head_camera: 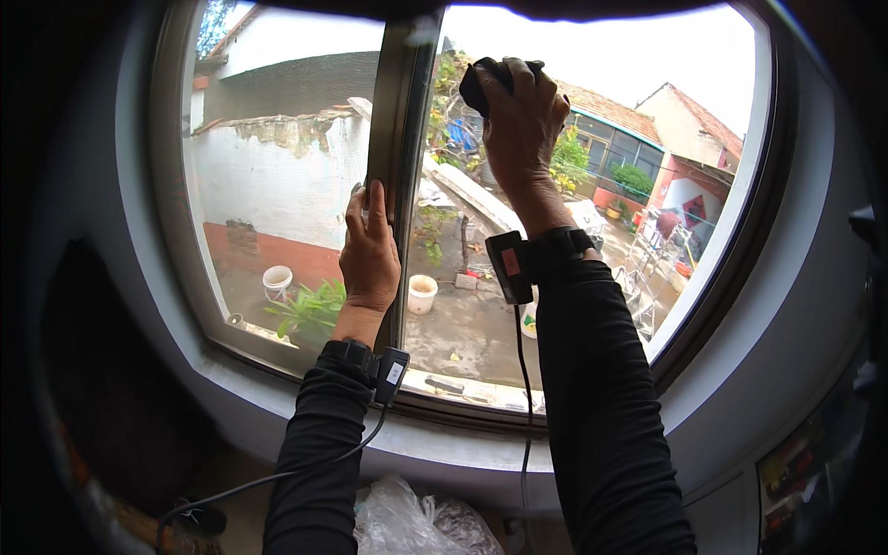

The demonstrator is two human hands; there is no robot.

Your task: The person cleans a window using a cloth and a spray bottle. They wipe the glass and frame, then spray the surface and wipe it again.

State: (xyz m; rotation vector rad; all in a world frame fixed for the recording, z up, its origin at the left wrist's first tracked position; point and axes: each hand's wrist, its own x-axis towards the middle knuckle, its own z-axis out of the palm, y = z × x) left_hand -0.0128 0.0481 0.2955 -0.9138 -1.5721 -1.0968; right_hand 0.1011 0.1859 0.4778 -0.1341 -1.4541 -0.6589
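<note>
A sliding window fills the view, with a metal frame stile (395, 139) down its middle. My right hand (524, 114) is raised at the upper part of the right pane, its fingers closed on a bunched dark cloth (479, 87) against or just before the glass. Lower and to the left, my left hand (371, 260) rests on the edge of the middle stile, fingers pointing up; no held object shows in it. Each wrist wears a black strap with a small box and a cable.
Below the window runs a white sill (444, 444). Clear plastic bags (416, 520) lie beneath it. A black cable (243, 481) loops from the left wrist, another hangs from the right. Outside are a yard, white buckets (422, 295) and a wall (277, 180).
</note>
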